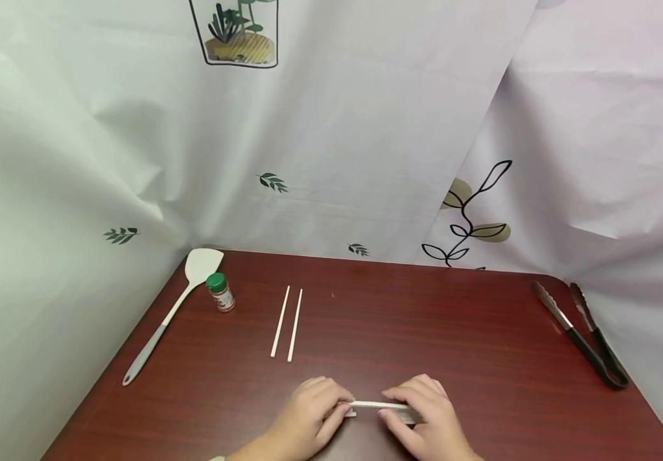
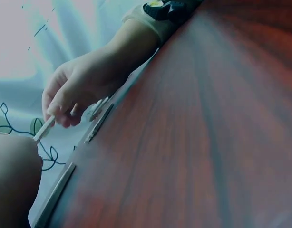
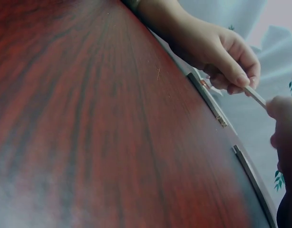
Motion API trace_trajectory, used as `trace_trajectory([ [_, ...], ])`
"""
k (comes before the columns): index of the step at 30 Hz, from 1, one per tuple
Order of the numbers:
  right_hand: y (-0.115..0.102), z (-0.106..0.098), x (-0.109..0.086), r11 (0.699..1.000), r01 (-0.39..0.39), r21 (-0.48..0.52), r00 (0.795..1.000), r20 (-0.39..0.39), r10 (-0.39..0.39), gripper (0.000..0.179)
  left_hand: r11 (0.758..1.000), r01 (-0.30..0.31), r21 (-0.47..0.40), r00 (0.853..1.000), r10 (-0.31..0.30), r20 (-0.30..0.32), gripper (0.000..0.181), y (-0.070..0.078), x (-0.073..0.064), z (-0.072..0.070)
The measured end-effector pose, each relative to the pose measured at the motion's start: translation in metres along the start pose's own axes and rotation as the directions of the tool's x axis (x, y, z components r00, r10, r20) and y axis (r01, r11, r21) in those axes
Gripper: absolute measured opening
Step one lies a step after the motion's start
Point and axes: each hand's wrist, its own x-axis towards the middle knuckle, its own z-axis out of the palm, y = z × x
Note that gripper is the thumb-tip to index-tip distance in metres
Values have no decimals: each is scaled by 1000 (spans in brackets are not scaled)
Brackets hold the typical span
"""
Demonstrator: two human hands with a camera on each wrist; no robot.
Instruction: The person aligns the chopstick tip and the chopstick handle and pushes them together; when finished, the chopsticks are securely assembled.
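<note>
Near the front of the table, my left hand (image 1: 313, 415) and right hand (image 1: 426, 413) face each other across a thin white stick (image 1: 379, 404). Each hand pinches one end of it between thumb and fingers. In both wrist views the stick (image 3: 255, 97) spans the gap between the hands, raised above the tabletop. Under the hands lie two long, narrow flat pieces, partly covered. One shows as a grey strip (image 1: 407, 415) below my right hand; the other piece (image 2: 55, 194) is beside my left hand. Two white chopsticks (image 1: 280, 323) lie side by side farther back.
On the dark red wooden table (image 1: 423, 320), a white spatula (image 1: 203, 264) with a grey handle lies along the left edge. A green-capped spice jar (image 1: 221, 293) stands next to it. Black-handled tongs (image 1: 587, 342) lie spread at the right. Patterned white cloth (image 1: 337, 160) hangs behind.
</note>
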Motion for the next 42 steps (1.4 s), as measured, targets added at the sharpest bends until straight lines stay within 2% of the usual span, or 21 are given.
trace_trajectory([
  [2, -1, 1, 0, 998, -37, 48, 999, -22, 38, 14, 1000, 25, -10, 999, -25, -25, 5, -1, -1, -1],
  [4, -4, 1, 1, 991, -105, 87, 993, -36, 109, 24, 999, 40, -16, 998, -41, -37, 6, -3, -1, -2],
  [6, -8, 1, 3, 972, -203, 118, 977, -40, 209, 33, 998, 49, -26, 998, -50, -32, 8, -3, -2, -2],
  [8, -13, 1, 5, 935, -323, 146, 943, -33, 331, 34, 998, 53, -39, 998, -53, -15, 15, -4, -2, -3],
  [10, -18, 0, 8, 873, -445, 199, 889, -20, 457, 30, 998, 48, -51, 999, -48, 10, 21, -4, -2, -5],
  [12, -21, -1, 12, 806, -533, 255, 831, -19, 556, 27, 997, 28, -67, 999, -26, 30, 23, -5, -2, -6],
  [14, -22, -1, 16, 740, -598, 309, 775, -15, 632, 25, 997, -17, -77, 998, 21, 51, 21, -6, -1, -8],
  [16, -21, -1, 20, 688, -640, 342, 733, 3, 680, 27, 992, -95, -85, 993, 100, 64, 18, -8, -1, -9],
  [18, -19, -1, 24, 654, -664, 363, 710, 32, 703, 30, 982, -170, -86, 980, 178, 85, 19, -9, -1, -10],
  [21, -15, 0, 31, 614, -691, 382, 687, 81, 722, 36, 964, -240, -115, 958, 254, 134, 32, -9, -1, -12],
  [24, -10, 2, 37, 573, -725, 382, 654, 120, 747, 41, 957, -256, -139, 939, 280, 199, 45, -9, -1, -14],
  [26, -7, 4, 40, 542, -750, 379, 627, 149, 764, 42, 955, -258, -144, 929, 286, 235, 48, -9, -1, -15],
  [28, -4, 6, 42, 523, -769, 369, 609, 170, 775, 43, 955, -264, -137, 922, 292, 256, 48, -9, -1, -16],
  [30, -3, 7, 43, 517, -776, 361, 602, 182, 778, 44, 957, -262, -127, 921, 287, 262, 48, -8, -1, -16],
  [36, 3, 10, 54, 526, -794, 304, 594, 206, 777, 43, 965, -244, -91, 942, 258, 215, 49, -10, -2, -13],
  [39, 6, 11, 63, 523, -810, 265, 581, 244, 776, 43, 966, -250, -66, 951, 258, 172, 48, -13, -2, -11],
  [42, 9, 14, 73, 530, -812, 246, 583, 275, 765, 42, 968, -250, -34, 961, 252, 114, 49, -19, 0, -12],
])
